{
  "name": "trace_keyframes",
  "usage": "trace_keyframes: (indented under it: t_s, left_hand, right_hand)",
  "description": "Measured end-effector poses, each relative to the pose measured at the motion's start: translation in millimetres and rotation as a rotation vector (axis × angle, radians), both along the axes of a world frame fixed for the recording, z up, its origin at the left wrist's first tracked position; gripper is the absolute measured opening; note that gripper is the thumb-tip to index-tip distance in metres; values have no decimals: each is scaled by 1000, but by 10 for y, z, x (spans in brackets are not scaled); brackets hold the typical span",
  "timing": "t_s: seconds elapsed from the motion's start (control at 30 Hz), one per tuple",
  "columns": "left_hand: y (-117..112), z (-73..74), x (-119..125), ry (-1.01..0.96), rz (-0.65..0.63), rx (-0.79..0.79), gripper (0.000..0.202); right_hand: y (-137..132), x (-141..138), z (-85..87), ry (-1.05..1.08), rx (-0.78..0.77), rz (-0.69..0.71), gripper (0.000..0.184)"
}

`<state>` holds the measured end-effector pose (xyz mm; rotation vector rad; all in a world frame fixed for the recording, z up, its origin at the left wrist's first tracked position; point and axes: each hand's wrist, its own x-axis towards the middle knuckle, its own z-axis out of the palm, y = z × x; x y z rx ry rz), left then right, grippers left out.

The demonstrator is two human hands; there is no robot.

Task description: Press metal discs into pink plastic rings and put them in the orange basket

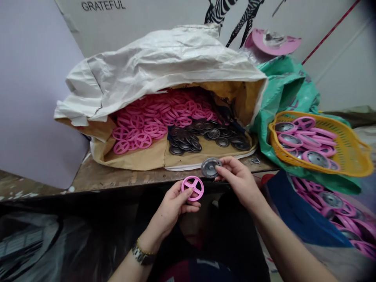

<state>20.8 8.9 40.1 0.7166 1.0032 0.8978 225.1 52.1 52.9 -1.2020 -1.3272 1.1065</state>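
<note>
Between thumb and fingers, my left hand (173, 207) grips a pink spoked ring (199, 192) in front of the bench edge. Slightly higher and to the right, my right hand (235, 176) pinches a dark grey round disc (209, 167) by its right side. The ring and the disc are apart, a small gap between them. Beyond them lies a white sack (164, 58) on its side, its mouth facing me. Inside it sit a heap of pink spoked rings (158, 117) on the left and a pile of dark discs (188, 140) on the right.
A yellow basket (352, 150) at right holds pink rings fitted with grey discs, resting against a green bag (289, 88). Below it, a blue bag (305, 219) contains more such pieces. Small screws (255, 160) lie on the wooden bench (132, 180). A pale panel (38, 94) stands at left.
</note>
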Motion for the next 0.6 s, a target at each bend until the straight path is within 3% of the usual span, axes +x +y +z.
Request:
trace_keyframes:
  t_s: [0.13,0.33,0.43,0.6]
  left_hand:
    - [4,-3,25,-76,-63,-30,35]
    - [-26,-28,41,-152,-120,-77,35]
    - [-54,-60,66,-145,-171,-106,35]
    - [-82,-122,84,-129,-224,-120,33]
  right_hand:
    - [-272,16,-57,-307,338,-33,12]
    - [-402,136,-212,-642,765,78,23]
    - [-427,130,-305,-638,873,77,28]
    - [-492,54,-388,-652,864,98,28]
